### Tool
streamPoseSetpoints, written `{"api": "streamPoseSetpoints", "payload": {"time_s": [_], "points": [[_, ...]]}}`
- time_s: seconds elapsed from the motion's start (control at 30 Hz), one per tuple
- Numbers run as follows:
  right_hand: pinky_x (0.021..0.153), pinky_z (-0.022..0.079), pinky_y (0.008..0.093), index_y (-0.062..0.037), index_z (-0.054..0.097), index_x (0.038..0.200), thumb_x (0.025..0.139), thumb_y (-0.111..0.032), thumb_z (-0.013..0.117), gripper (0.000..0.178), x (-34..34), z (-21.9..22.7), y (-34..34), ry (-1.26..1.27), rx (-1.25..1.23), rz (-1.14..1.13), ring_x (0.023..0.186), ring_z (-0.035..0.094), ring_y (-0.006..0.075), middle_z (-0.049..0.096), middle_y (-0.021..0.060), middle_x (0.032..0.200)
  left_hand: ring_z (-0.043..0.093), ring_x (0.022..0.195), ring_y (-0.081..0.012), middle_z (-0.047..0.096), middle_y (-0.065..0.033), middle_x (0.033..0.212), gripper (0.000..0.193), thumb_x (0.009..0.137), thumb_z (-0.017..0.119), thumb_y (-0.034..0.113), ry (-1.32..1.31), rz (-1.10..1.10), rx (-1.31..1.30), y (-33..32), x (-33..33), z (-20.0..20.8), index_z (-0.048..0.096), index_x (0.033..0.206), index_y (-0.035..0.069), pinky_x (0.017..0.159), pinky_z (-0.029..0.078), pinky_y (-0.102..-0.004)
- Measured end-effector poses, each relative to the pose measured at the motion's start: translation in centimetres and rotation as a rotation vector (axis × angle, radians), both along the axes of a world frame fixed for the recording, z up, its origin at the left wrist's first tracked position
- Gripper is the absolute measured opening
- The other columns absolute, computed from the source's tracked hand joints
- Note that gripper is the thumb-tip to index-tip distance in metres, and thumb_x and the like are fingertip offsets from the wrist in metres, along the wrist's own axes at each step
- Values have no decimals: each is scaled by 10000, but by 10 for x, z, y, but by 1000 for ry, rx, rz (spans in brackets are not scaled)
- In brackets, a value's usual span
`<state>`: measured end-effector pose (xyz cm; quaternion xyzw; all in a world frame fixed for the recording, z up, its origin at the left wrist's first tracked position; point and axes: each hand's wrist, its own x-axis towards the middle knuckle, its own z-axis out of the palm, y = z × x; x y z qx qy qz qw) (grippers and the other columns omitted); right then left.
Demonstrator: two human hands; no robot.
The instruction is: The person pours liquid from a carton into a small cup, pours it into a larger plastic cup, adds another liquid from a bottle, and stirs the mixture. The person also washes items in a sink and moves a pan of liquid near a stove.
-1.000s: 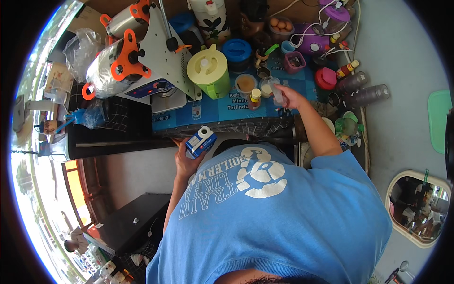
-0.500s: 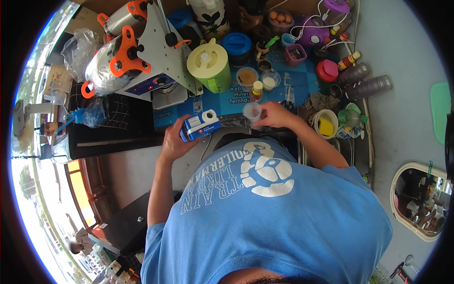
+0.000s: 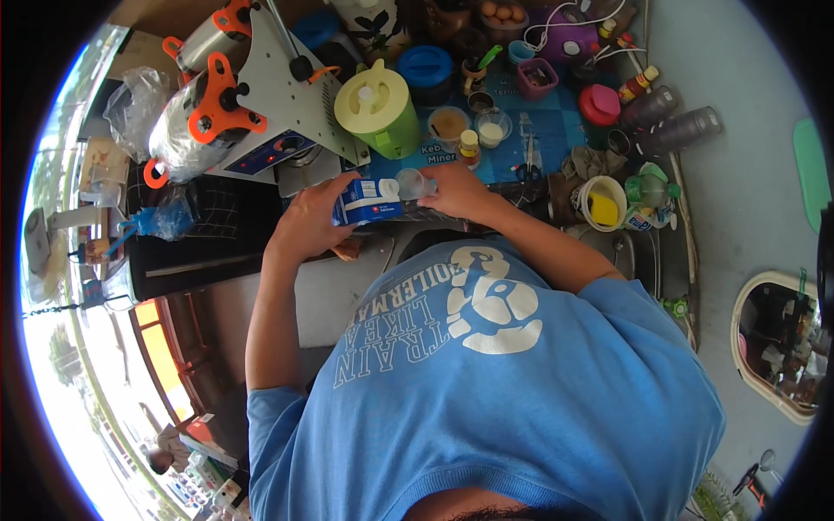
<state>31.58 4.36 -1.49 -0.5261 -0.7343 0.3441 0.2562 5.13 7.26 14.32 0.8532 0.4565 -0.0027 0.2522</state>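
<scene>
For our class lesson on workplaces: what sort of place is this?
Probably a small drinks stall: what looks like a cup-sealing machine stands beside a green pitcher, while the left hand holds a blue-and-white carton and the right hand a clear plastic cup.

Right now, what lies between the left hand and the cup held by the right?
The head view shows a blue carton, held by the left hand, its white spout toward the clear cup.

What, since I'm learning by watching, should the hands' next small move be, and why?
Probably tip the blue carton toward the clear cup: the left hand holds the carton with its spout right beside the cup, which the right hand holds.
</scene>
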Motion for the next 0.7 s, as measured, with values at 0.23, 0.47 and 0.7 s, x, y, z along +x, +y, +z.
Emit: {"api": "streamPoseSetpoints", "payload": {"time_s": [0.23, 0.47, 0.7], "points": [[825, 545, 455, -64, 709, 1215, 763, -266, 827, 509, 0, 10, 0, -66, -38, 40, 927, 707, 389, 741, 203, 965, 674, 1060, -395, 702, -182, 1142, 722, 711, 811, 89, 110, -77, 22, 4, 7, 5, 525, 1371, 149, 926, 549, -470], [826, 543, 460, -67, 708, 1207, 766, -288, 829, 507, 2, 1, 0, -39, -3, 50, 915, 707, 389, 742, 200, 964, 673, 1061, -398, 701, -187, 1133, 722, 714, 807, 89, 157, -90, 34, 5, 10, 4, 520, 1374, 151, 926, 549, -469], [742, 552, 414, -66, 702, 1228, 777, -257, 830, 506, 5, -10, 0, 49, 31, 72, 822, 726, 354, 746, 185, 910, 676, 1072, -396, 706, -185, 1150, 711, 700, 822, 93, 48, -12, 5, 0, 7, -5, 556, 1358, 145, 924, 555, -451]]}}
